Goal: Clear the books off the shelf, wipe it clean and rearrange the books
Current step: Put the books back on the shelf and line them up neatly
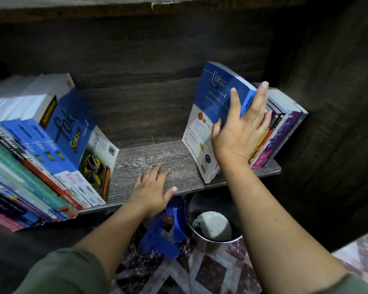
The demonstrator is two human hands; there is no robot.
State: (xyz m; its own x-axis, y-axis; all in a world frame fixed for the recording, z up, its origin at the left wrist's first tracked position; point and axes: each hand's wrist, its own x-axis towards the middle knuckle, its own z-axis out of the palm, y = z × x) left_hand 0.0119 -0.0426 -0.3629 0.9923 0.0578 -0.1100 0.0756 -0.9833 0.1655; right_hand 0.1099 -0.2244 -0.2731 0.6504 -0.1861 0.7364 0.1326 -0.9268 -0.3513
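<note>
Book [210, 98] titled "fokus" under spread right hand [240, 132]; left hand [151, 187] flat on shelf [157, 153].

Her right hand [241, 132] presses flat against a blue Fokus book [212, 107] leaning on the right-hand stack, while the left hand [152, 189] rests open on the dusty shelf [157, 158].

We log short olive-green fabric sleeves: the left sleeve [68, 270] is loose, with a soft rounded hem; of the right sleeve [361, 285] only a corner shows at the frame edge. Forearms are uncovered below them. The left hand [151, 187] and right hand [240, 132] are bare, with short-trimmed nails.
</note>
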